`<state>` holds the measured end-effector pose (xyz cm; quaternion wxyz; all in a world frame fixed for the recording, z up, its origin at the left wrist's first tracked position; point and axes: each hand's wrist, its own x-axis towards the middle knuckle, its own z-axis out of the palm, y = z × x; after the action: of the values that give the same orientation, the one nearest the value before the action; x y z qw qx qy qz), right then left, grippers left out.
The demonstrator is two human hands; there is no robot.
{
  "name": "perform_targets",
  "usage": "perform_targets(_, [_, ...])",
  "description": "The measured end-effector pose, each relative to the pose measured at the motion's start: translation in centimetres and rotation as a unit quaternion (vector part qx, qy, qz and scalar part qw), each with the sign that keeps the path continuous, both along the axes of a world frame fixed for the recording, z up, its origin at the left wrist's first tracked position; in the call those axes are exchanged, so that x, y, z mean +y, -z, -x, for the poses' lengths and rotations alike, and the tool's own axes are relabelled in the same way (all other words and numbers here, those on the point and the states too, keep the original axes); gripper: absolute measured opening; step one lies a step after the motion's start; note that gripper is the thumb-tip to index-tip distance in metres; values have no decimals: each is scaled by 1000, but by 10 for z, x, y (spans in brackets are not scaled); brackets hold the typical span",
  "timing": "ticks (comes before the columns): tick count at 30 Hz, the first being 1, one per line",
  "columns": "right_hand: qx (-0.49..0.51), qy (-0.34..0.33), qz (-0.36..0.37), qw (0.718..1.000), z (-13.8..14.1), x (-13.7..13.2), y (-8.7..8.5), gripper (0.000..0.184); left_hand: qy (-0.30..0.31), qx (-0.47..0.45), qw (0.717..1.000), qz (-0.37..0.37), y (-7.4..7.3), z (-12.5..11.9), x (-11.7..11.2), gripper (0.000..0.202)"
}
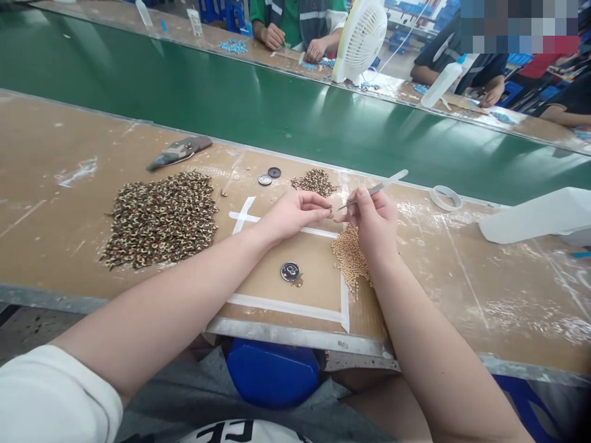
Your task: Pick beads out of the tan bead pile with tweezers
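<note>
Across the full width of the view, a brown tabletop (37,160) is lying alongside a green conveyor belt (184,92), and beyond it a co-worker in green sleeves (310,21) is sitting with both hands over small blue pieces. Below the near edge a blue stool (272,372) is showing, while on the far side a white-and-yellow fan (362,40) is standing upright. A white plastic bottle (535,215) is lying at the right. To the left, a broad pile of dark pieces (161,221) flecked with cream and red is spreading, and a white tape outline (286,306) is marking a rectangle just beside it. Over that outline's far right corner the two hands are facing each other: the right hand (376,221) is pinching tweezers (392,179), their tip pointing at the left hand (298,212), whose thumb and fingers are pressing together on a tiny dark piece (330,208), too small to make out clearly. A camouflage pouch (180,152) is resting behind the broad pile. Tan beads (351,255) are heaping up partly under the right hand, and a smaller heap of dark pieces (314,181) is sitting just beyond the left fingers. Farther right a whitish ring (446,198) is lying flat. Inside the outline a dark shiny disc (290,271) is resting; two smaller discs (265,179) are lying side by side behind the left hand.
</note>
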<state>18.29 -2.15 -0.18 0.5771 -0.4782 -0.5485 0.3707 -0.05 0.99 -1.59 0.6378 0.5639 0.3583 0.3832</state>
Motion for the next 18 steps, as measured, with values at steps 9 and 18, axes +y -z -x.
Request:
perform_targets(9, [3,2,10,1000,3,1,1,35,-1,1,1000,-8,3,0,0,24])
perform_targets(18, [-7,4,12,1000,4,0,1,37,3,4,1000,-4,0,0,-1,22])
